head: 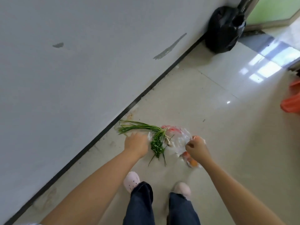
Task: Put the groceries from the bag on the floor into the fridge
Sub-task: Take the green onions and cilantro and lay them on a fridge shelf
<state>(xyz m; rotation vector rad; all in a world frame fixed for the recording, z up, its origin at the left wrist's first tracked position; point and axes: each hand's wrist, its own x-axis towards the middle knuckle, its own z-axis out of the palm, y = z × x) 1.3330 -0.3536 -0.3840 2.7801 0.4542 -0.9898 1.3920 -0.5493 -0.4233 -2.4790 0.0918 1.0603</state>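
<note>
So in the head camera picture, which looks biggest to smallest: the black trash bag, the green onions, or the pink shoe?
1. Black trash bag, though it sits farthest away.
2. Green onions, long but thin.
3. Pink shoe, partly hidden by the trouser leg.
The onions and the shoe look close, so that order is unsure.

The left hand's (136,144) fingertips are disappearing behind its own knuckles, so its contact with the clear plastic bag (176,140) is staying unreadable. Red and orange items (190,159) inside are blurring beyond naming. At three o'clock, an orange bag (291,101) is running off the frame's edge.
</note>
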